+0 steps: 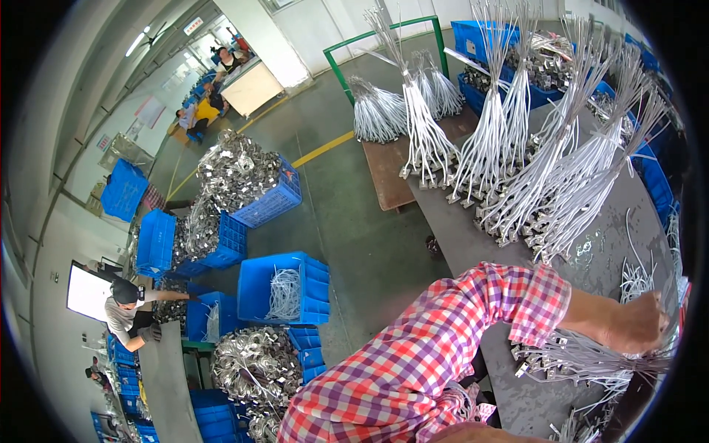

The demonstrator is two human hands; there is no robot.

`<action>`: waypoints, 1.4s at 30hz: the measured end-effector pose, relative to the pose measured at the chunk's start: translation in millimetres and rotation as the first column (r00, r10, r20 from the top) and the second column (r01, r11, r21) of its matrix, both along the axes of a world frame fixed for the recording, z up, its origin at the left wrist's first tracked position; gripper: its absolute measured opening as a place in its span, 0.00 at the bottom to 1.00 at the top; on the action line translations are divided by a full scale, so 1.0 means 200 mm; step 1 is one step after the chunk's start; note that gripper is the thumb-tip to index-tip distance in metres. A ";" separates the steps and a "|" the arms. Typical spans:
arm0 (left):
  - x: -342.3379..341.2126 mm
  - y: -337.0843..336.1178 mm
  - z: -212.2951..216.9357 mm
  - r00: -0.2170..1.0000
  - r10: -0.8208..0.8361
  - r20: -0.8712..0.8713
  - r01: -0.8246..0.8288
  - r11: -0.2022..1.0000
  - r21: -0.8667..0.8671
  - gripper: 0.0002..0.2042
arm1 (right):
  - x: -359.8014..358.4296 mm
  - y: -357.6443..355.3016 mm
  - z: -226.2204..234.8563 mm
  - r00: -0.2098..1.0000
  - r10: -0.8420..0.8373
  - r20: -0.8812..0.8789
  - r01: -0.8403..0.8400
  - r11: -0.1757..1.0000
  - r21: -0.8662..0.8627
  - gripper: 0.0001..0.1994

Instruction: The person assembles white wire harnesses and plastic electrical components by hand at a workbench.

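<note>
My left hand (636, 325), at the end of a red-and-purple checked sleeve (413, 332), reaches across to the right side of the table. Its fingers are curled round the gathered part of a bundle of white cables (591, 358), partly hidden at the dark rim. The connector ends of this bundle fan out leftward on the table. Loose white cables (636, 280) lie just beyond the hand. Farther off, several tied bundles of white cables (543, 177) stand with their metal connectors spread on the tabletop. My right hand does not show.
The grey table (461, 236) is wet in places. A brown board (388, 170) holds more bundles beside a green rail (338, 70). Blue crates (314, 288) of cables and metal parts stand on the floor at left. A co-worker (125, 310) in a cap stands at another table.
</note>
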State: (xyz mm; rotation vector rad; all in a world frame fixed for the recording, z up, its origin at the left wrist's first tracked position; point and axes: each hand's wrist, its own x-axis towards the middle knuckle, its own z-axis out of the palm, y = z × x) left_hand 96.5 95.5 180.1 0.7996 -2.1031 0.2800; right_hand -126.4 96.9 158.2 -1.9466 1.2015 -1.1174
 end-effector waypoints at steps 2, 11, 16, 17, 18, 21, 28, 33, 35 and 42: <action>0.09 0.04 -0.01 0.990 -0.024 -0.141 0.025 1.000 0.005 0.07 | 0.03 0.00 -0.03 0.999 0.013 0.051 -0.015 0.999 0.039 0.13; 0.27 0.25 -0.09 0.650 0.004 -0.760 0.538 0.704 0.464 0.06 | -0.04 0.35 0.13 0.989 0.065 0.130 -0.092 0.972 0.215 0.13; 0.20 0.28 -0.03 0.328 0.350 -0.878 0.893 0.189 0.409 0.12 | 0.21 0.33 0.06 0.741 0.293 0.604 -0.348 0.937 -0.027 0.19; 0.18 0.28 -0.03 0.151 0.418 -0.896 0.962 0.145 0.230 0.12 | 0.29 0.33 0.05 0.595 0.283 0.752 -0.387 0.921 -0.041 0.18; 0.17 0.27 -0.03 -0.006 0.500 -0.866 0.991 0.119 0.062 0.13 | 0.37 0.33 0.02 0.389 0.280 0.877 -0.405 0.908 -0.110 0.17; 0.13 0.25 -0.03 -0.079 0.485 -0.871 0.997 0.057 -0.058 0.14 | 0.46 0.39 0.02 -0.087 0.131 0.988 -0.580 0.800 -0.157 0.12; 0.11 0.24 0.01 -0.027 0.466 -0.884 0.999 -0.004 -0.033 0.13 | 0.42 0.40 0.13 0.231 -0.190 0.954 -0.447 0.851 0.277 0.14; 0.15 0.25 0.04 0.236 0.363 -0.901 0.956 0.080 0.283 0.14 | 0.28 0.39 0.18 0.621 -0.146 0.770 -0.242 0.899 0.365 0.11; 0.15 0.25 0.03 0.261 0.346 -0.901 0.948 0.087 0.308 0.15 | 0.25 0.40 0.18 0.679 -0.144 0.720 -0.203 0.906 0.372 0.11; 0.07 0.18 0.02 0.262 0.282 -0.923 0.940 0.144 0.310 0.13 | 0.24 0.43 0.16 0.491 -0.014 0.871 -0.434 0.863 0.259 0.11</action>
